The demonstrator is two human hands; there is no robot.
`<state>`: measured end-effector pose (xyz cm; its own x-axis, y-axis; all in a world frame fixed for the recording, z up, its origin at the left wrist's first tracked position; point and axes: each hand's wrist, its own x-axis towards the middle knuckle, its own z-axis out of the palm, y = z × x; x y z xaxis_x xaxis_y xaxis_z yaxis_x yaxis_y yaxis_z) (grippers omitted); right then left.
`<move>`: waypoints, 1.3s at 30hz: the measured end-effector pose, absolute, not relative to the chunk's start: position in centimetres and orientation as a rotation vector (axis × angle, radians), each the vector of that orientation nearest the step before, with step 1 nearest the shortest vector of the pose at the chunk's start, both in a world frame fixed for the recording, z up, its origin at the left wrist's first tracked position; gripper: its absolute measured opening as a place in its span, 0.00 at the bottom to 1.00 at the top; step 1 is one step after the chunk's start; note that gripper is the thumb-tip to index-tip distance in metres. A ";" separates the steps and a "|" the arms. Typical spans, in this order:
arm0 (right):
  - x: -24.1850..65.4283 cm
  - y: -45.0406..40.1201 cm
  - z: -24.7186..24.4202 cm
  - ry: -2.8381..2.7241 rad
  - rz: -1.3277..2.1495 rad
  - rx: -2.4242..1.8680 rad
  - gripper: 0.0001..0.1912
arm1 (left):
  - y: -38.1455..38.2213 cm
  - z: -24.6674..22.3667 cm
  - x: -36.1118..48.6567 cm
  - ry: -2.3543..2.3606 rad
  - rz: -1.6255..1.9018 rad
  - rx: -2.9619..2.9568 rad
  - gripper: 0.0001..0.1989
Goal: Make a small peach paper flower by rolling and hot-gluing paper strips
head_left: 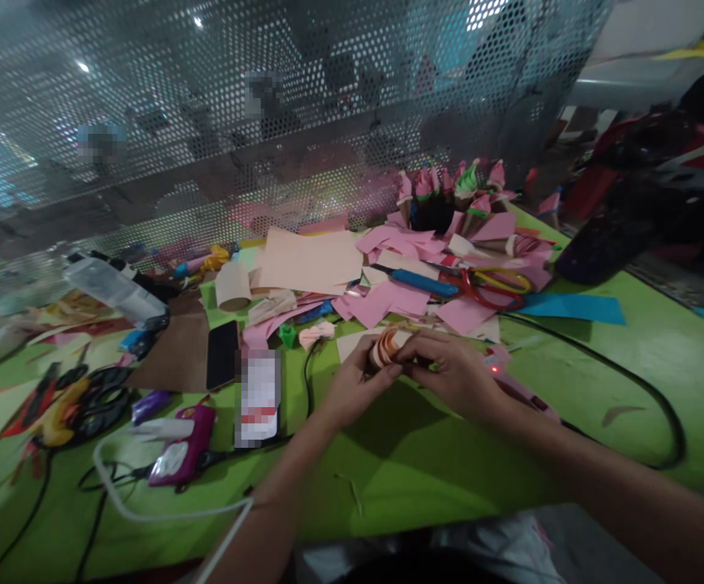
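Observation:
Between both hands, above the green table, is a small roll of cream and brown layered strips (387,347). My left hand (364,377) is closed around its left side, with the thumb along the bottom. The fingers of my right hand (440,369) pinch its right side. Just behind the roll lies a pale sheet (352,345). Near my right wrist rests a pink tool with a red light (504,369), partly hidden by the arm. A pale pink crumpled piece (316,334) lies to the left of the hands.
Pink paper pieces (388,304), a blue-handled cutter (425,282) and red and yellow scissors (491,288) lie behind. Finished cone shapes (431,182) stand at the back. Phones (223,355), a magenta power strip (185,446) and cables are left. A black cable (620,369) curves right.

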<state>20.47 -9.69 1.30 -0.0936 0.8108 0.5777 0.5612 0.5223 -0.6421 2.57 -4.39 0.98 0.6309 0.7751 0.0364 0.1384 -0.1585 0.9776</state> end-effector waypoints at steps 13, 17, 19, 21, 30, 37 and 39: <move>20.3 -9.9 1.2 -1.702 0.468 -1.141 0.08 | -4.6 1.6 2.8 0.795 0.689 1.672 0.23; 20.4 -9.8 1.3 -1.693 0.437 -1.145 0.08 | -4.5 1.5 2.8 0.786 0.696 1.701 0.21; 20.5 -9.7 1.3 -1.700 0.416 -1.154 0.07 | -4.5 1.5 2.8 0.790 0.697 1.703 0.20; 20.5 -9.6 1.2 -1.717 0.382 -1.149 0.06 | -4.5 1.5 2.7 0.791 0.704 1.699 0.20; 20.1 -9.8 1.2 -1.706 0.276 -1.217 0.06 | -4.3 1.5 2.7 0.784 0.723 1.676 0.20; 20.3 -10.0 1.7 -1.655 0.208 -1.287 0.04 | -4.2 0.8 2.5 0.825 0.750 1.614 0.22; 20.3 -10.1 1.7 -1.653 0.186 -1.295 0.04 | -4.1 0.4 2.4 0.822 0.752 1.592 0.23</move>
